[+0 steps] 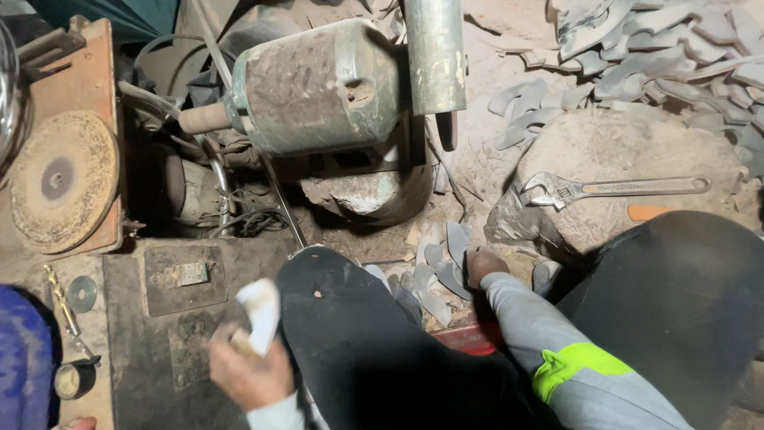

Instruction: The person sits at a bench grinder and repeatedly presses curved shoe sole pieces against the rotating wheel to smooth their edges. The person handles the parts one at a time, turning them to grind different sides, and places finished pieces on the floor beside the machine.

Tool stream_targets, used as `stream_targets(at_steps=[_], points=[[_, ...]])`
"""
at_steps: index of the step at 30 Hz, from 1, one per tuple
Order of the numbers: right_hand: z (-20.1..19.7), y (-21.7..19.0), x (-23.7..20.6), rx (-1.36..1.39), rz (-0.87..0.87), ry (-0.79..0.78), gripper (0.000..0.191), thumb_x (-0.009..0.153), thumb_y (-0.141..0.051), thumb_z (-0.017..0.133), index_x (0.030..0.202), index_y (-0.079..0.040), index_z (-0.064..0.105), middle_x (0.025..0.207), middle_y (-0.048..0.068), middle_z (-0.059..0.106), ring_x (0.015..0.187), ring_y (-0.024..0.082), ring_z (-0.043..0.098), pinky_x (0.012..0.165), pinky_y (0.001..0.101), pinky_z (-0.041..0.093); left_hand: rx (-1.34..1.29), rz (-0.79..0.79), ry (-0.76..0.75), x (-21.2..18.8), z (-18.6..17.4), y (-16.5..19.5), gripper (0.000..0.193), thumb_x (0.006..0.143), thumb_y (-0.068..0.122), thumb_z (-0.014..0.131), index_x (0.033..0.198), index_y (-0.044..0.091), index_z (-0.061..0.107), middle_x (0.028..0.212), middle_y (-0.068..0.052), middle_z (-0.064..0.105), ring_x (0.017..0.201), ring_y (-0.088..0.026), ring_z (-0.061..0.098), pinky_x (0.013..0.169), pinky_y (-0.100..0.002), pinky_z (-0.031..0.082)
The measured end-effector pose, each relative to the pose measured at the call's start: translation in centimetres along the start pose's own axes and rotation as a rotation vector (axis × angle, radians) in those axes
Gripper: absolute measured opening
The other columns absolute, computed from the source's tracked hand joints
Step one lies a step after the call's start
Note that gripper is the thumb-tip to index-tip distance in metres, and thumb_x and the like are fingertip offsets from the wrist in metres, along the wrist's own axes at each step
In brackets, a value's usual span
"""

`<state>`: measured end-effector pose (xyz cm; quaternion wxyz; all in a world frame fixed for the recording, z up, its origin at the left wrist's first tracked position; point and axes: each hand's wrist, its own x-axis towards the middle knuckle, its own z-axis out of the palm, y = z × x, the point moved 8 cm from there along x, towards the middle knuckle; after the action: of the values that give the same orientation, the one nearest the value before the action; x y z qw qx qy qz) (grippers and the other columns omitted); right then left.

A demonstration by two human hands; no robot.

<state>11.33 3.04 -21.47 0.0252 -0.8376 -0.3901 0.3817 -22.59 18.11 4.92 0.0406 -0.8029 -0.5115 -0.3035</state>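
Head view, looking down into a dusty workshop corner. Left hand (248,368) at lower left of the frame, fingers closed around a pale curved blank (259,314) that stands up out of the fist, just left of the person's dark-clad knee (350,318). Right hand (483,263) at lower centre, grey sleeve with a yellow-green band (574,365) behind it; the hand reaches down into a small heap of grey curved pieces (442,267) on the floor, fingers curled down among them, but whether it grips one I cannot tell. A red object (469,338) shows just under the sleeve. Upper centre: a worn green motor housing (318,87) with a wooden-coloured shaft stub (203,118) pointing left, and a metal cylinder (434,52) upright in front of it. Right of centre: an adjustable wrench (613,189) lying flat on a round stone slab (637,147). Upper right: a large pile of grey curved pieces (668,48), well apart from the hands. Left edge: a round abrasive disc (62,179) on a rust-brown board (83,72); below it a small washer (81,293) and a brass-coloured tool (60,299). Blue cloth (22,358) at lower left corner
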Motion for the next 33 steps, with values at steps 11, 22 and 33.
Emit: stream_targets(at_steps=[11,22,33], points=[[-0.4,-1.5,0.9,-0.219,0.001,0.146,0.029,0.097,-0.023,0.049,0.114,-0.014,0.071,0.129,0.013,0.065,0.128,0.033,0.054,0.104,0.0509,0.044,0.292,-0.511,-0.946,-12.2,10.1,-9.0,0.045,0.071,0.021,0.082,0.112,0.01,0.066,0.106,-0.023,0.063,0.102,-0.039,0.064,0.092,-0.051,0.049],[-0.6,0.0,-0.8,0.0,0.12,0.117,0.035,0.099,-0.022,0.045,0.119,-0.01,0.071,0.132,0.017,0.065,0.121,0.036,0.063,0.1,0.0482,0.051,-0.116,-0.079,-0.715,-2.1,5.8,-6.2,0.047,0.079,0.023,0.078,0.123,0.011,0.068,0.115,-0.015,0.072,0.108,-0.027,0.072,0.097,-0.04,0.054],[-2.2,-0.2,-1.9,0.065,0.063,0.07,0.031,0.094,-0.019,0.051,0.113,-0.008,0.073,0.125,0.02,0.068,0.118,0.038,0.065,0.099,0.0467,0.052,-0.472,0.298,-0.307,6.0,2.2,14.7,0.026,0.09,0.017,0.075,0.114,0.007,0.071,0.116,-0.016,0.071,0.112,-0.033,0.067,0.099,-0.041,0.052]])
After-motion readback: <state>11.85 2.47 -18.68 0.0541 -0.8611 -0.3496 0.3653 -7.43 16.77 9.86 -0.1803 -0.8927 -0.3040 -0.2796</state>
